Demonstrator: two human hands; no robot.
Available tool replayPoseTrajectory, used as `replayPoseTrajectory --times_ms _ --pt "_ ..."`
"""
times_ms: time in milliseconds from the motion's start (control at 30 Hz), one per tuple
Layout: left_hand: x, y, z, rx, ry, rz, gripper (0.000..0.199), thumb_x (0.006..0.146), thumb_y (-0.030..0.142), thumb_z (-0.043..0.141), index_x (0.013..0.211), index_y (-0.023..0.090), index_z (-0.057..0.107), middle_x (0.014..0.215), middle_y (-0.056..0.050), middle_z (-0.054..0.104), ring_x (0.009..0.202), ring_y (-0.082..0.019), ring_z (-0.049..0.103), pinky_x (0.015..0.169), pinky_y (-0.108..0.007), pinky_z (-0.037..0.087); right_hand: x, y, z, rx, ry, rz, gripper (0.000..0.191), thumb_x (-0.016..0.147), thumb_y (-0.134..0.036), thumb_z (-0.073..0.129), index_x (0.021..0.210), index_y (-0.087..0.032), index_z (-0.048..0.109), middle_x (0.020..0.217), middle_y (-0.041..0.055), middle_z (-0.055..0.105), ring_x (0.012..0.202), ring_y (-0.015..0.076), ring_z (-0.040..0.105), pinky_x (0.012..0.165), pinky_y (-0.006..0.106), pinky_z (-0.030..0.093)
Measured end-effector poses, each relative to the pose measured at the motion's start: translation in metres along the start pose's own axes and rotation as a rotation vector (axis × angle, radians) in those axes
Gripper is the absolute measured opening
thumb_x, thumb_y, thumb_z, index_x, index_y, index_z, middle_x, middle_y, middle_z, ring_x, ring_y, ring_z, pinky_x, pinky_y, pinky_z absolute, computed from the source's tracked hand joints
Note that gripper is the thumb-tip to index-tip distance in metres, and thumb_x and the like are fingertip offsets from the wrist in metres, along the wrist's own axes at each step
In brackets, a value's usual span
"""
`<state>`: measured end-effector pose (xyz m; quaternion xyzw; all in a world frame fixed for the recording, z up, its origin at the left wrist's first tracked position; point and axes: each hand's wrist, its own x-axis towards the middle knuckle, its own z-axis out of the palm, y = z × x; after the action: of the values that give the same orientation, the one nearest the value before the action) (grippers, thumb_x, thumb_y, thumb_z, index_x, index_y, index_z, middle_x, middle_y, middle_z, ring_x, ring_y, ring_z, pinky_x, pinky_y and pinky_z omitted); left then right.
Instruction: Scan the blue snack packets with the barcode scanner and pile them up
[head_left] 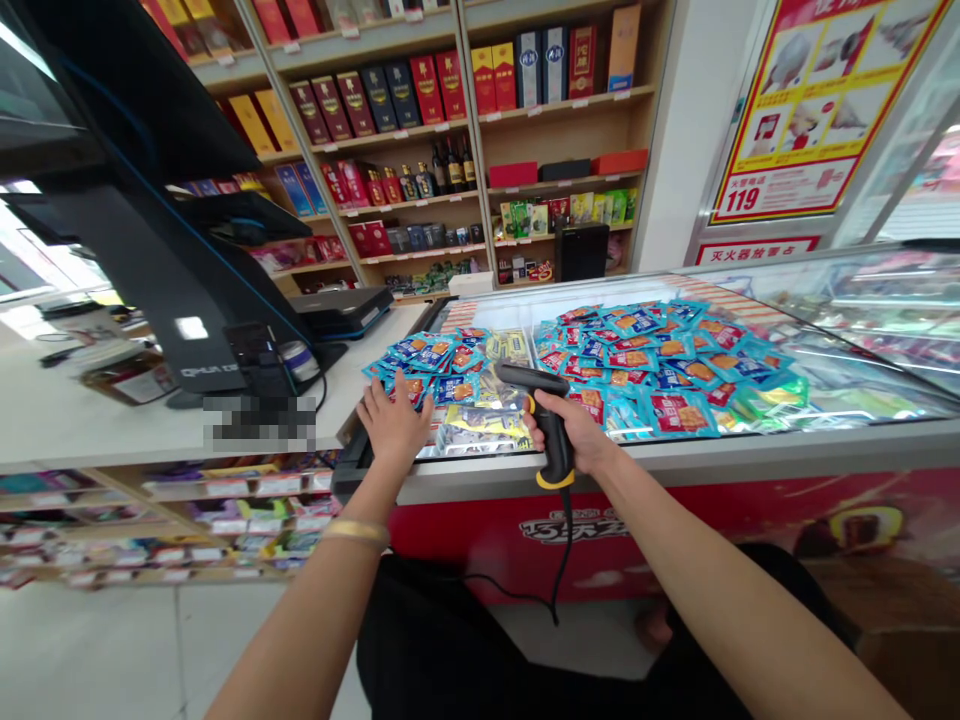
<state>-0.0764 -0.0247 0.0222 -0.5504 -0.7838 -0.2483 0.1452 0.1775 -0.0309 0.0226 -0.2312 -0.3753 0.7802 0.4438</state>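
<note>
My right hand [574, 430] is wrapped round the grip of a black and yellow barcode scanner [555, 435], held above the front edge of a glass-topped freezer [480, 485]. Its cable hangs down in front. With fingers spread, my left hand [396, 425] rests at the near edge of a small pile of blue snack packets [431, 352]; whether a packet is under the palm is hidden. A larger heap of blue and red snack packets [652, 350] covers the glass to the right of the scanner.
A black checkout terminal [172, 250] stands on the white counter [45, 420] at left. Behind the freezer, wall shelves [420, 135] hold boxed goods and bottles. A cardboard box [885, 610] sits at lower right. Yellow packages show through the glass.
</note>
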Motion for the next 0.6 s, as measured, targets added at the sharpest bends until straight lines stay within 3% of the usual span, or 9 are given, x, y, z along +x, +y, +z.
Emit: replayPoseTrajectory --times_ms 133,233,400,500,600 --pt "-0.003 0.006 -0.003 -0.077 0.079 0.061 0.069 0.088 0.041 0.054 0.149 0.013 0.039 0.158 -0.026 0.029 0.148 -0.041 0.024 0.117 -0.062 0.019 -0.006 -0.006 -0.008 0.007 0.019 -0.016 0.027 0.076 -0.040 0.075 0.080 -0.017 0.062 0.061 -0.0012 0.058 0.046 0.0085 0.049 0.042 0.020 0.044" --pt "-0.008 0.027 0.003 -0.252 0.085 0.221 0.067 0.085 0.038 0.061 0.145 0.016 0.044 0.154 -0.024 0.035 0.145 -0.039 0.031 0.116 -0.057 0.027 -0.020 -0.021 -0.024 -0.019 0.051 -0.044 0.028 0.075 -0.041 0.076 0.079 -0.017 0.061 0.062 -0.0007 0.059 0.046 0.0082 0.049 0.043 0.020 0.044" --pt "-0.028 0.096 0.023 -0.546 -0.037 0.475 0.067 0.081 0.038 0.068 0.140 0.015 0.047 0.141 -0.023 0.046 0.136 -0.034 0.044 0.111 -0.049 0.038 -0.051 -0.058 -0.064 -0.063 0.152 -0.116 0.030 0.072 -0.042 0.078 0.077 -0.018 0.060 0.063 -0.0016 0.057 0.047 0.0075 0.048 0.043 0.019 0.041" --pt "-0.048 0.143 0.030 -0.591 -0.130 0.500 0.068 0.079 0.042 0.070 0.139 0.020 0.048 0.132 -0.019 0.053 0.126 -0.033 0.052 0.106 -0.048 0.042 -0.064 -0.072 -0.084 -0.085 0.211 -0.148 0.030 0.072 -0.043 0.077 0.081 -0.018 0.062 0.063 -0.0015 0.056 0.048 0.0080 0.047 0.044 0.020 0.042" --pt "-0.066 0.178 0.031 -0.504 -0.203 0.440 0.077 0.074 0.052 0.073 0.138 0.018 0.048 0.122 -0.021 0.057 0.118 -0.038 0.055 0.099 -0.051 0.044 -0.069 -0.076 -0.094 -0.095 0.233 -0.149 0.029 0.073 -0.043 0.075 0.081 -0.019 0.061 0.063 -0.0009 0.056 0.048 0.0089 0.046 0.044 0.021 0.042"
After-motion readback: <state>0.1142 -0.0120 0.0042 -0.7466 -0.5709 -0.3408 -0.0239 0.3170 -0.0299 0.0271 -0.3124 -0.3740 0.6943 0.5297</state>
